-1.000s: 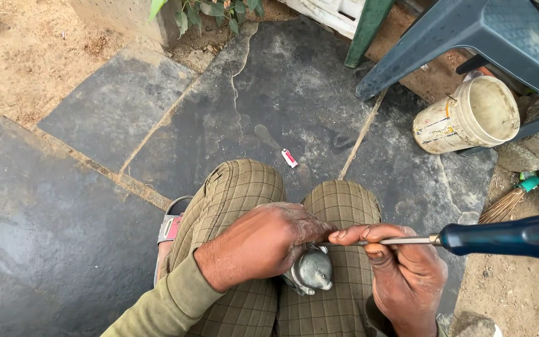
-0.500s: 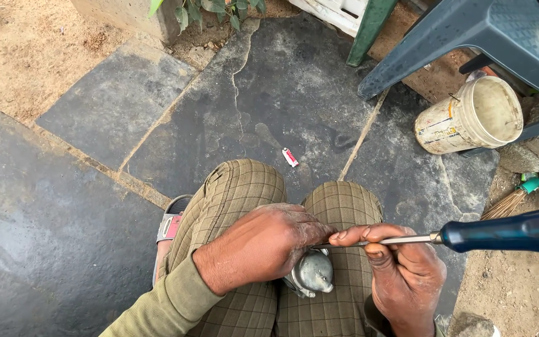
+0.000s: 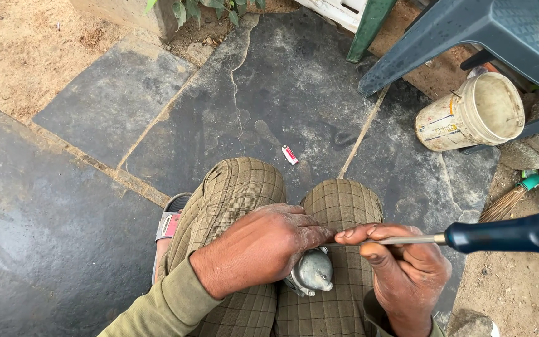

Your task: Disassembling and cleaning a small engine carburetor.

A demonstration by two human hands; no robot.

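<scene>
Head view: left hand (image 3: pixel 263 249) clamps a small grey metal part (image 3: pixel 312 273) between the knees, steadying it. Right hand (image 3: pixel 400 274) pinches the steel shaft of a blue-handled screwdriver (image 3: pixel 506 233), guiding its tip.

Shot from a single head-worn camera, aimed steeply down and slightly forward, close over the left hand (image 3: pixel 263 253), right hand (image 3: pixel 403 274) and knees, with stone paving (image 3: pixel 269 93) and a bucket (image 3: pixel 475 115) farther off.

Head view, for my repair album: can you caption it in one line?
Seated over stone slabs, left hand grips a grey metal part; right hand works a blue-handled screwdriver.
</scene>
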